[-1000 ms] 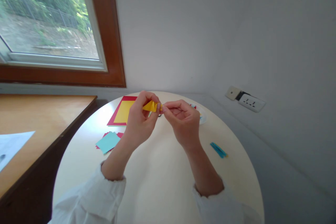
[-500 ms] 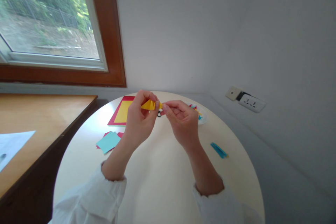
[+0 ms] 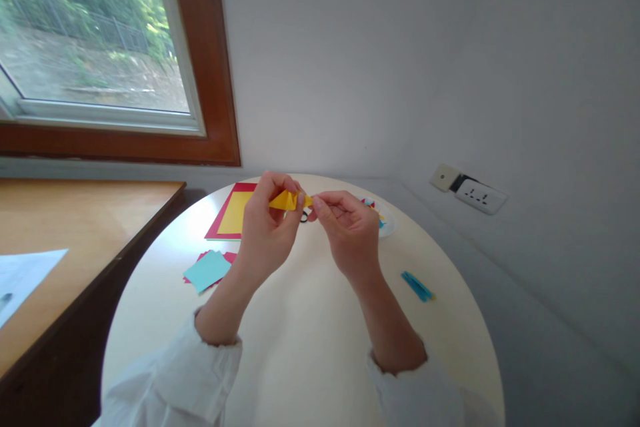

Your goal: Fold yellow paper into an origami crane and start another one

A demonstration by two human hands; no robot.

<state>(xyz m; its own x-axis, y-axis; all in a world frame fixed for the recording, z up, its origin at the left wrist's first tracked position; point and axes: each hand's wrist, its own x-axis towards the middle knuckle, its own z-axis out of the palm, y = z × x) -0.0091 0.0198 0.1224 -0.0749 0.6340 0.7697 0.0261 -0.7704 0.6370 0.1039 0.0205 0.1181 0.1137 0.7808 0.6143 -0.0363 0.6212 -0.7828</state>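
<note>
A small folded piece of yellow paper (image 3: 285, 200) is held up above the far part of the round white table (image 3: 310, 333). My left hand (image 3: 270, 223) is closed on its body, thumb and fingers pinching it. With thumb and forefinger, my right hand (image 3: 347, 230) pinches the narrow right tip of the same paper. The fingers cover much of the folds. Behind the hands, a dark ring shape (image 3: 304, 217), perhaps a scissors handle, shows in part.
Red and yellow sheets (image 3: 231, 213) lie back left, with small blue and red squares (image 3: 207, 271) nearer. At the right stand a clear dish (image 3: 389, 227) of colourful pieces and a blue craft knife or clip-like tool (image 3: 417, 286). A wooden desk (image 3: 90, 213) adjoins on the left.
My right hand has shifted very slightly to the right along the paper's tip. The left hand has barely moved, and both still grip the yellow paper.
</note>
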